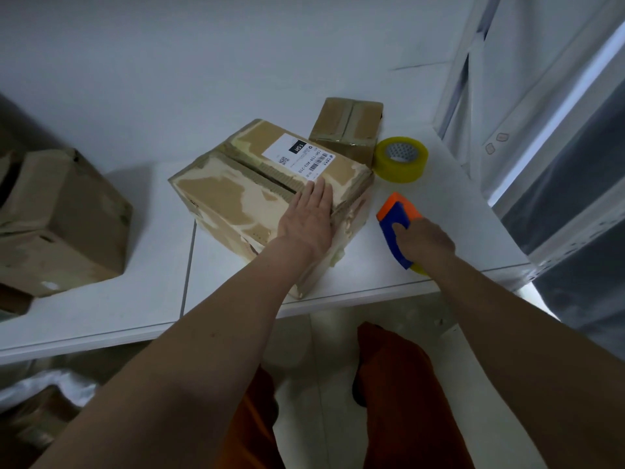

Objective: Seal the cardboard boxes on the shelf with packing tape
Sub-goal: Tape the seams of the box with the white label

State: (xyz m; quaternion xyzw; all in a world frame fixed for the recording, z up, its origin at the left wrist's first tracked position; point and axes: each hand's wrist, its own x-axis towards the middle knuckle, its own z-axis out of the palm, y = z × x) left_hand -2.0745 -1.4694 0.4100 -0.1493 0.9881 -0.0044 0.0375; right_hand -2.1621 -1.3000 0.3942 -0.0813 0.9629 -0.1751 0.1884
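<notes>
A worn cardboard box (236, 194) with a white shipping label lies on the white shelf (456, 211), its top seam showing a dark gap. My left hand (309, 220) presses flat on the box's near right end, fingers straight. My right hand (424, 243) grips a blue and orange tape dispenser (395, 214) that rests on the shelf just right of the box. A loose roll of yellowish packing tape (400, 159) sits behind the dispenser. A small taped box (346, 128) stands behind the big one.
Another battered cardboard box (64, 221) sits at the left of the shelf. The wall rises behind. A window frame and grey curtain (558, 164) close the right side. The shelf's front edge runs below my forearms, with orange trousers and floor beneath.
</notes>
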